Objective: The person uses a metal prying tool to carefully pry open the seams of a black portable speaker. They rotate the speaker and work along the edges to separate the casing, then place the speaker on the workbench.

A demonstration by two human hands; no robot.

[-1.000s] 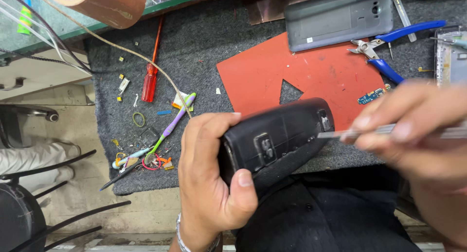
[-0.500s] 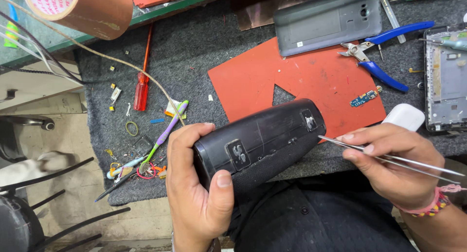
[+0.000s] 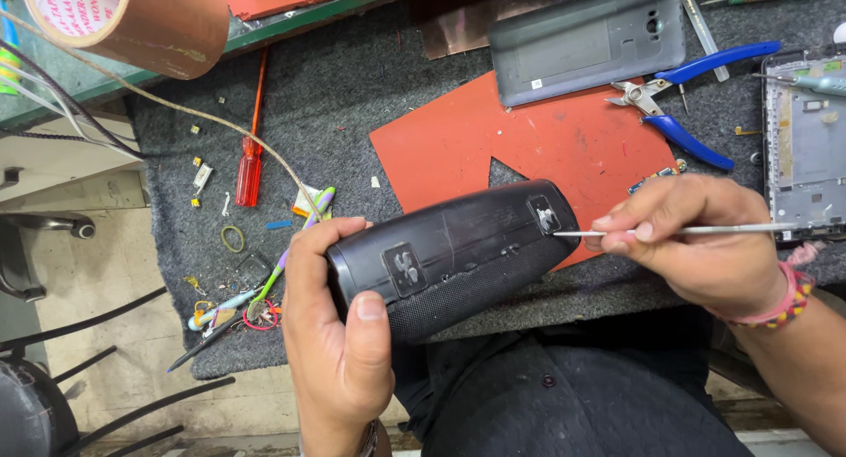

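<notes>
Black speaker in mid frame, just above the dark worktop, left hand w/ grip wrapped round its left end, right hand pinching thin metal tweezers, tip touching speaker's right end, blue pliers upper right, red screwdriver at left.

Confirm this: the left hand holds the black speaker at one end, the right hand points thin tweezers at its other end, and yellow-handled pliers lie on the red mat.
One detail is wrong: the pliers have blue handles, not yellow. The head view shows it. The left hand does hold the black speaker, and the right hand points the tweezers, over the red mat.
</notes>
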